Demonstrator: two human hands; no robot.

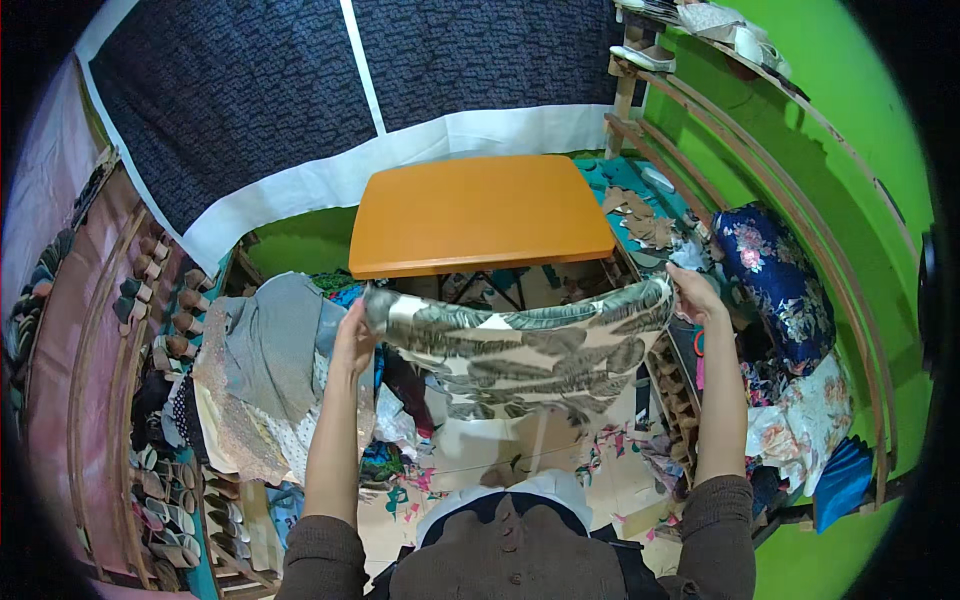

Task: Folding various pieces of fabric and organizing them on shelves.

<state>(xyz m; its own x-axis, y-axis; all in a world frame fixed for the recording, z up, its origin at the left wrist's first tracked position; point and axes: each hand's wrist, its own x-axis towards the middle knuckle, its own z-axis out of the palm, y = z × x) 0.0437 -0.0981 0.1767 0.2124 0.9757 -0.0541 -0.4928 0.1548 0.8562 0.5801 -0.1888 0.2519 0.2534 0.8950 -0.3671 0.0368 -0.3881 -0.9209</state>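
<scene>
On the near side of the orange counter (482, 215), a leaf-print cloth (520, 360) is hanging spread out: the left grip (354, 338) is pinching 1 end, the right grip (695, 297) the other. Left of the counter, grey fabric (270, 345) is draping; right of it, a navy floral bundle (768, 280) is bulging.

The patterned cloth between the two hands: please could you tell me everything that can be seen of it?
The patterned cloth is pale cream with large grey-green leaf shapes and looks like soft, thin fabric. The left hand grips one upper corner and the right hand the other, so it spreads between them, its top edge sagging slightly. The rest hangs down above the floor, on the near side of the orange table. Its lower edge is blurred.
</scene>
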